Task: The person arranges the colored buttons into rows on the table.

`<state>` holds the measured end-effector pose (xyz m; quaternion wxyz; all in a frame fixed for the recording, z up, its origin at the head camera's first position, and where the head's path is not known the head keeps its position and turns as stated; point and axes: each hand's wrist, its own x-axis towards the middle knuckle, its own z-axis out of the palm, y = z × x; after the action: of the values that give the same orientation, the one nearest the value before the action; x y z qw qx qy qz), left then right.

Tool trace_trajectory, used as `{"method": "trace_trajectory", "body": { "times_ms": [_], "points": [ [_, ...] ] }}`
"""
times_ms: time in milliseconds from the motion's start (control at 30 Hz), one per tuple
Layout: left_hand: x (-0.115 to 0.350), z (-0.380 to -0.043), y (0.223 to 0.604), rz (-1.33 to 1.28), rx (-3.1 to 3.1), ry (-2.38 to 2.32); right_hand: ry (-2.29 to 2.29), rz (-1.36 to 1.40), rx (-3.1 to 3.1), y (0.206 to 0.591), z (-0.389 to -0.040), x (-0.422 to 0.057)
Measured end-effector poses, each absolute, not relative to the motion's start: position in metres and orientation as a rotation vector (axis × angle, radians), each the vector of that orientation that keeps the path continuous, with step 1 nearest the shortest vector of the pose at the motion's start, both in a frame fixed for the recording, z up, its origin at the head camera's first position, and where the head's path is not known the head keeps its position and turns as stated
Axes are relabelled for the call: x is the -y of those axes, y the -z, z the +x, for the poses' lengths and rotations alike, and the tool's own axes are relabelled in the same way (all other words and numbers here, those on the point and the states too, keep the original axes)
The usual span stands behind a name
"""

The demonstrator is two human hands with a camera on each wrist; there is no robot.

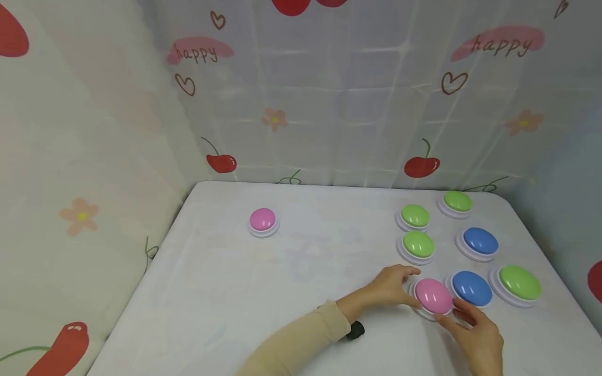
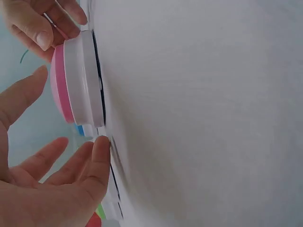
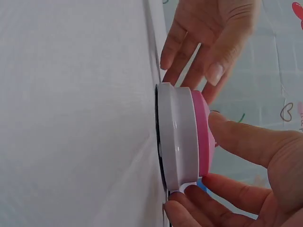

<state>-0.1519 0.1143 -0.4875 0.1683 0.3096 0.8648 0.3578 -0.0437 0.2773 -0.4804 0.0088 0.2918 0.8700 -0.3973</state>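
Observation:
A pink dome button (image 1: pixel 433 296) with a round white base sits on the white table at the right front, between both hands. My right hand (image 1: pixel 481 337) holds it from the right side. In the right wrist view its thumb (image 3: pixel 241 137) is against the pink dome and its fingers are at the base. My left hand (image 1: pixel 389 286) is at the button's left with fingers spread. In the left wrist view a gap shows between the left thumb (image 2: pixel 23 97) and the button. A blue button (image 1: pixel 472 288) stands close behind the pink one.
Another blue button (image 1: pixel 480 241) and several green buttons (image 1: pixel 418 244) stand farther back and to the right. A second pink button (image 1: pixel 263 220) is alone at the back left. A small black object (image 1: pixel 356 330) lies beside the left sleeve (image 1: pixel 301 339). Printed curtains (image 1: pixel 329 94) surround the table (image 1: pixel 282 303).

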Motion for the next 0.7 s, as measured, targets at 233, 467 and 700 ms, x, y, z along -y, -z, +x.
{"method": "trace_trajectory", "body": {
  "times_ms": [233,467,700],
  "points": [
    [-0.122,-0.149,0.493,0.956,-2.555,-0.902,1.262,0.902,-2.735,0.486,-0.046,-0.277],
    [-0.125,-0.145,0.493,0.949,-2.623,-0.846,1.279,0.928,-2.750,0.489,-0.045,-0.275],
    [-0.126,-0.143,0.491,0.956,-2.660,-0.827,1.288,0.933,-2.749,0.488,-0.045,-0.274]
  ]
}}
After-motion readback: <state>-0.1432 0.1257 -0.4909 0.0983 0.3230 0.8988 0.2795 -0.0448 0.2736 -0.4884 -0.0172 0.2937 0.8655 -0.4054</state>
